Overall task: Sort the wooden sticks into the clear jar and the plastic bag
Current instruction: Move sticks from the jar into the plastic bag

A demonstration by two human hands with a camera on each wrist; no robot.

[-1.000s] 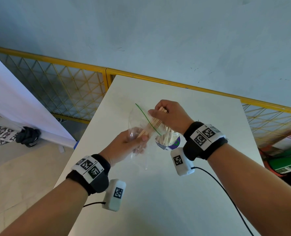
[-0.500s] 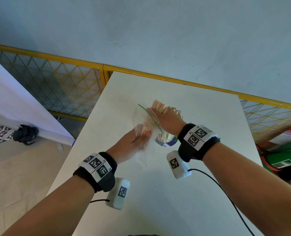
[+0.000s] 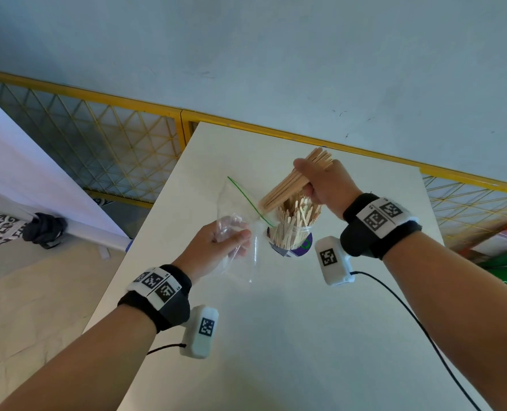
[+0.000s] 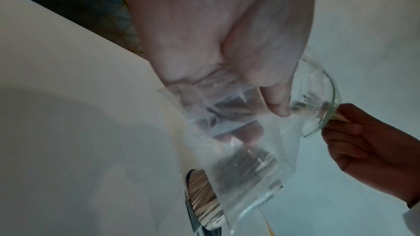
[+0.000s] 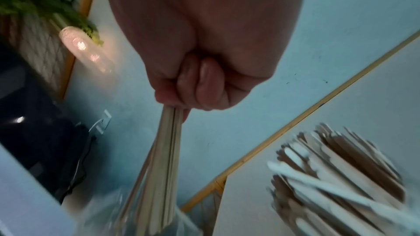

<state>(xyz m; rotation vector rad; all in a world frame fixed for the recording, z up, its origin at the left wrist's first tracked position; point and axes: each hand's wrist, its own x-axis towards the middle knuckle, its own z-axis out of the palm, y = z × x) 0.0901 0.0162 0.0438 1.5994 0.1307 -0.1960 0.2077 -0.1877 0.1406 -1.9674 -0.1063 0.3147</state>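
The sticks [image 3: 296, 180] are sitting as a tight bundle in the right hand [image 3: 325, 185], whose grip is curling fully round them near their upper ends; the lower ends are pointing down-left at the bag [image 3: 240, 229], just above the jar [image 3: 290, 232]. The right wrist view is showing the fingers [image 5: 204, 85] wrapping the bundle and its tips nearing the bag's mouth. Such sticks are looking light, stiff and smooth, so a loose hold would probably let single ones slide out; gripping near one end, as here, is leaving the free length to lead into the opening.

The bag is thin, limp and slick. The left hand [image 3: 216, 247] is pinching it at mid-height, its grip closing on crumpled film, with the green-edged mouth standing up and partly gaping. Holding nearer the rim would likely keep the mouth wider.

The jar is standing toward the far half of the surface [image 3: 305, 336], about midway between its side edges, crowded with upright sticks that are fanning above its rim. It is probably rigid and easily tipped by a knock from the wrist.
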